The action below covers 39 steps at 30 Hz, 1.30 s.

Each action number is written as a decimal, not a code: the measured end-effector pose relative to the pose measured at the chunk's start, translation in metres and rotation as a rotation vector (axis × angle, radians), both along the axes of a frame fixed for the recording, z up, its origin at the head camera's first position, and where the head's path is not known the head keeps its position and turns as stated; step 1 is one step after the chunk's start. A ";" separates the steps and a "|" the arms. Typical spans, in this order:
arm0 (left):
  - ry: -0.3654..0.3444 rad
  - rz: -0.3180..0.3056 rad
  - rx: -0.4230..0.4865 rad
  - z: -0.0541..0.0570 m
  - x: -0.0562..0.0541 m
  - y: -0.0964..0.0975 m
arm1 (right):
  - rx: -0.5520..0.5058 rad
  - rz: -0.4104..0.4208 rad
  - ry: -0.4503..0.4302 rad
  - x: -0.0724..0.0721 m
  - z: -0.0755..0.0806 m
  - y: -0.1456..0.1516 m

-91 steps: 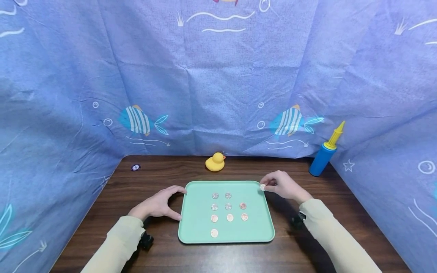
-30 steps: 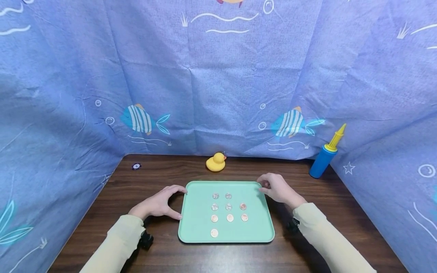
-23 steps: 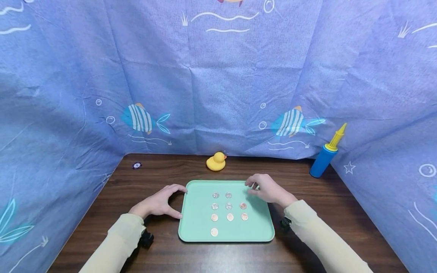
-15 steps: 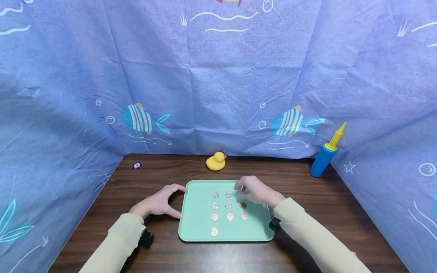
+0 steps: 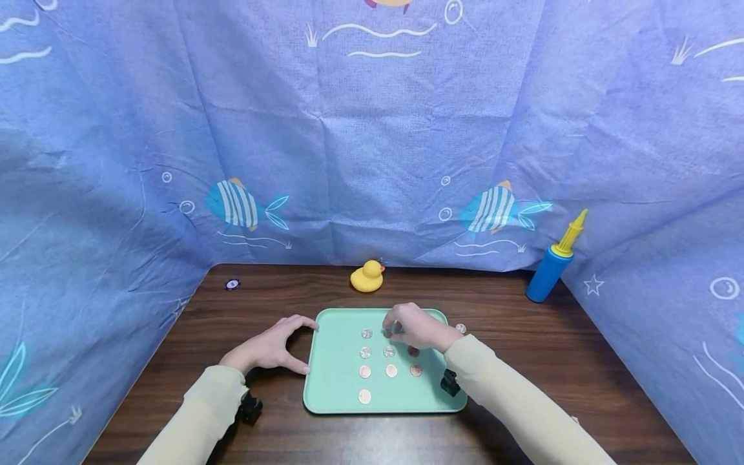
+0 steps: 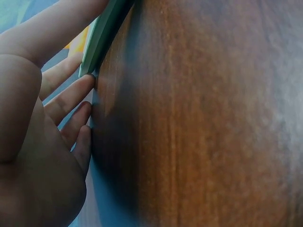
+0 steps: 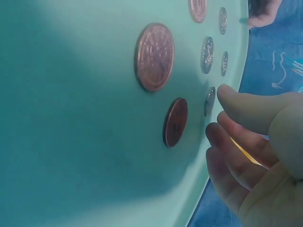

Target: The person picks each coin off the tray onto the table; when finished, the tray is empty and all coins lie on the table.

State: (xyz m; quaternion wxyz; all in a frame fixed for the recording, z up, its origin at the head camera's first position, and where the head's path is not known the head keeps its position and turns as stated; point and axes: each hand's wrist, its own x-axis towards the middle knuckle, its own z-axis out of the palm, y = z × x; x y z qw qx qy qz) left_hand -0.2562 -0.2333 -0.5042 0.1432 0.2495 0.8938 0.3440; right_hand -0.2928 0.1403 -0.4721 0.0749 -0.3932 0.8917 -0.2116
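Note:
A mint green tray lies on the table, with several silver and copper coins in rows on it. My left hand rests at the tray's left edge, thumb and fingers spread along the rim. Over the tray's back part, my right hand reaches down to a silver coin, its thumb tip right at the coin and the fingers loosely bent beyond. That coin lies flat on the tray. Nearer the right wrist camera are two copper coins. Another silver coin lies on the table just outside the tray's right rim.
Behind the tray sits a yellow rubber duck. A blue and yellow hand pump stands at the back right, and a small dark round chip lies at the back left. A blue fish-print curtain surrounds the dark wood table.
Three seconds ago my right hand pinched a silver coin at the tray's right rim. A silver coin now lies on the table there, and the hand has moved left over the tray.

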 end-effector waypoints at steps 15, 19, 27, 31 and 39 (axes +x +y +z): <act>0.029 -0.030 0.019 -0.001 0.000 -0.001 | 0.035 -0.046 -0.002 -0.003 -0.003 -0.013; 0.031 -0.025 0.014 -0.001 0.000 -0.001 | 0.066 -0.061 -0.053 -0.005 -0.004 -0.015; 0.015 -0.022 0.015 -0.001 0.000 0.000 | 0.121 -0.065 -0.106 -0.002 0.000 -0.017; 0.016 -0.020 0.015 0.001 0.001 0.000 | 0.110 -0.078 -0.151 -0.001 0.000 -0.017; 0.015 -0.019 0.011 0.001 0.000 0.001 | 0.096 -0.087 -0.195 -0.001 0.001 -0.016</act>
